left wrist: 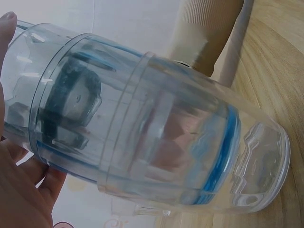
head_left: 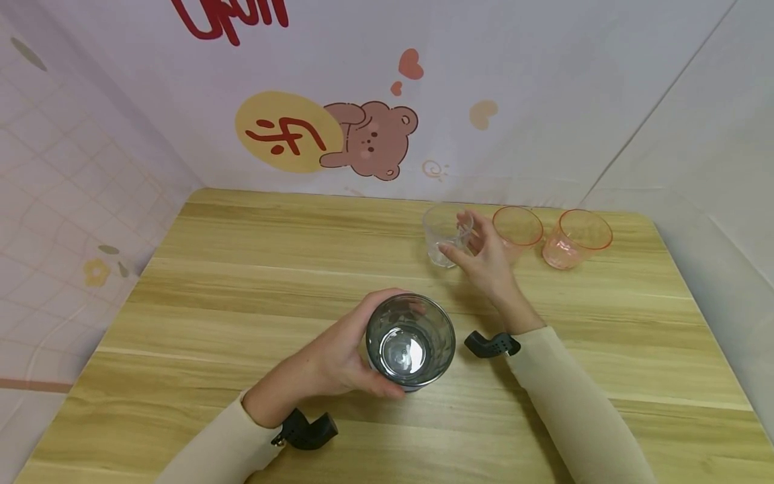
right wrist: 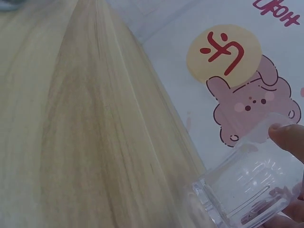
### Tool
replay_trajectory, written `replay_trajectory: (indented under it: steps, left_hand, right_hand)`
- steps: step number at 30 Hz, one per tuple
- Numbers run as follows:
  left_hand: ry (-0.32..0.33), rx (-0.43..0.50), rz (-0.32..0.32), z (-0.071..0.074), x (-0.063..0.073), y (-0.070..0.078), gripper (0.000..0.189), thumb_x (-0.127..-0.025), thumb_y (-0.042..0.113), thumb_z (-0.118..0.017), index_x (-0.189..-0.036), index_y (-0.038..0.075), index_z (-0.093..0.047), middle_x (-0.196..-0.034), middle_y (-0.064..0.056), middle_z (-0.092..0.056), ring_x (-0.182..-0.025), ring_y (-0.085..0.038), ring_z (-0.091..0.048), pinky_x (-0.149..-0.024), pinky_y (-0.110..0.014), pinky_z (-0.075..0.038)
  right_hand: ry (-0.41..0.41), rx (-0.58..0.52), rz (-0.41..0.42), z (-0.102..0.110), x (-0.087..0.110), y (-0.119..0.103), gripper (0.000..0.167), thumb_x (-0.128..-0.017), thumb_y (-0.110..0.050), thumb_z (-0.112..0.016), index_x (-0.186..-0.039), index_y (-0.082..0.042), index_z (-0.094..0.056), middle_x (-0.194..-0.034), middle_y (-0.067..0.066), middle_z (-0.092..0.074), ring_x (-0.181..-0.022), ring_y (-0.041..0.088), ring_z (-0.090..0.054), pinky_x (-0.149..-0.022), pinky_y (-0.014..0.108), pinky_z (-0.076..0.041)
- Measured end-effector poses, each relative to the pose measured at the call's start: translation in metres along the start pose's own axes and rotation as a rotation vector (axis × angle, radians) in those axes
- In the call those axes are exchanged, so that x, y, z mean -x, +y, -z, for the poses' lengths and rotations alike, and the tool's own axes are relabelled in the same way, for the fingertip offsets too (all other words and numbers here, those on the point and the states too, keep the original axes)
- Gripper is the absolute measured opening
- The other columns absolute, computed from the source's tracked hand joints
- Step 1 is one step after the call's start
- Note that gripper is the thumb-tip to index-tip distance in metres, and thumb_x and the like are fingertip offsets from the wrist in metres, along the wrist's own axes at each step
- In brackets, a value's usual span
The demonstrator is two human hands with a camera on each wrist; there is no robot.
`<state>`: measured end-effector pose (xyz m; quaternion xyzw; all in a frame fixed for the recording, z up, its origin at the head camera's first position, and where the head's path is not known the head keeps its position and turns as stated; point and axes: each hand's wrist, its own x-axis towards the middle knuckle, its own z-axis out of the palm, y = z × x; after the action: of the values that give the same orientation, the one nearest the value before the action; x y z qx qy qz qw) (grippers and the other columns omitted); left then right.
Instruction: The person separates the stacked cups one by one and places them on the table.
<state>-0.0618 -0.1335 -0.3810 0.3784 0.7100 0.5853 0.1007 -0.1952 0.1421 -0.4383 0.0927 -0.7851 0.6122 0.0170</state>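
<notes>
My left hand (head_left: 345, 353) grips a stack of nested tumblers (left wrist: 118, 118) near the front middle of the table, its thumb and fingers around the top one. The uppermost tumbler (head_left: 382, 329) is smoky grey; lower in the stack, the left wrist view shows a blue-tinted one and a clear one at the bottom. Farther back, my right hand (head_left: 492, 269) holds a clear tumbler (head_left: 434, 245) by its side, the thumb on the near wall and the fingers around the far side. The right wrist view shows this clear tumbler (right wrist: 251, 180) with its base at the table.
Two pink-tinted tumblers with orange-red rims stand right of my right hand: a nearer one (head_left: 520, 232) just beside the fingers, another (head_left: 577, 242) farther right. The wooden table (head_left: 272, 269) meets a white wall printed with a bear (head_left: 375, 138) at its back edge.
</notes>
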Motion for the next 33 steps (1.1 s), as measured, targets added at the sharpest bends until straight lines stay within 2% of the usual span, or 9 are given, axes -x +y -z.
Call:
replay_trajectory:
  steps: [7,16,20,24,33]
  left_hand:
    - [0.002,-0.016,0.023,-0.001,0.000,0.002,0.116,-0.066,0.000,-0.102,-0.158,0.002,-0.032,-0.154,-0.016,-0.057,-0.140,-0.028,-0.060,-0.124,-0.041,-0.047]
    - [0.001,0.006,0.057,-0.002,0.001,0.003,0.115,-0.066,-0.002,-0.102,-0.158,0.003,-0.033,-0.154,-0.014,-0.057,-0.140,-0.028,-0.060,-0.124,-0.041,-0.047]
    - [0.000,0.012,0.032,-0.002,0.000,0.002,0.115,-0.066,-0.003,-0.102,-0.157,0.001,-0.032,-0.154,-0.016,-0.057,-0.140,-0.029,-0.060,-0.125,-0.041,-0.047]
    - [-0.002,0.017,0.025,-0.002,0.000,0.001,0.115,-0.066,-0.002,-0.102,-0.158,0.004,-0.033,-0.154,-0.016,-0.057,-0.140,-0.029,-0.060,-0.124,-0.041,-0.047]
    - [-0.006,0.014,0.004,-0.001,0.001,-0.002,0.113,-0.070,0.006,-0.102,-0.159,0.007,-0.033,-0.155,-0.015,-0.057,-0.140,-0.028,-0.060,-0.124,-0.041,-0.047]
  right_hand:
    - [0.002,-0.022,0.012,0.000,0.000,0.006,0.080,-0.098,-0.001,-0.077,-0.162,0.006,-0.030,-0.167,0.029,-0.040,-0.160,0.042,-0.037,-0.135,0.052,-0.027]
    - [-0.003,-0.018,-0.061,0.000,0.001,0.006,0.088,-0.101,-0.006,-0.074,-0.168,0.004,-0.018,-0.173,0.028,-0.031,-0.161,0.044,-0.034,-0.136,0.049,-0.027]
    - [-0.008,-0.009,-0.081,-0.001,0.002,0.005,0.091,-0.103,-0.007,-0.073,-0.170,0.002,-0.012,-0.175,0.027,-0.027,-0.163,0.043,-0.031,-0.136,0.047,-0.026]
    - [-0.010,0.010,-0.077,-0.001,0.004,0.006,0.091,-0.104,-0.010,-0.072,-0.171,-0.001,-0.011,-0.176,0.027,-0.025,-0.163,0.042,-0.030,-0.135,0.049,-0.027]
    - [-0.048,0.024,-0.024,0.003,0.022,-0.003,0.085,-0.105,-0.007,-0.069,-0.172,-0.006,-0.017,-0.178,0.024,-0.023,-0.164,0.046,-0.026,-0.134,0.054,-0.027]
